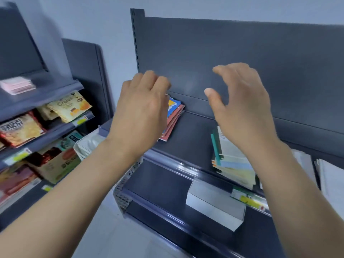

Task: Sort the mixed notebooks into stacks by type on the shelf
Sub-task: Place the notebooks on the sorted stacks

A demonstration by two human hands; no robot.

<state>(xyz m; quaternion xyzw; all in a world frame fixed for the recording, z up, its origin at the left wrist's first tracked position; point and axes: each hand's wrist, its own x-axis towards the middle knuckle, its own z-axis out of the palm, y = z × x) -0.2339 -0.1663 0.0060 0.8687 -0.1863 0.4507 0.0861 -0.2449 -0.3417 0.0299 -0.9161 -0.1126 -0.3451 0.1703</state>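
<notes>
On the shelf [191,135] you have 2 groups formed. At the left lies a red stack [175,120] with a blue cover on top. At the right, well apart from it, lies a pale stack [232,164] of green, cream and light-blue covers. White sheets [331,175] lie further right, partly cut off, and I cannot tell whether they are notebooks waiting for you.

I judge the sort far along but not finished. The blue cover on the red ones suggests that group may be mixed, and the pale stack is fanned, its edges not squared.

The red stack's long axis runs on a diagonal from front-left toward the back panel [242,53], with its far corner close against that panel. The pale stack's long axis runs roughly front to back, with a teal spine along its left side and its near end at the shelf's front edge.

Your left hand [141,108] is over the red stack with its fingers curled down and their tips hidden, so I cannot tell whether it pinches a cover. Your right hand [242,108] hangs above the pale stack, fingers spread and loosely bent, holding nothing.
</notes>
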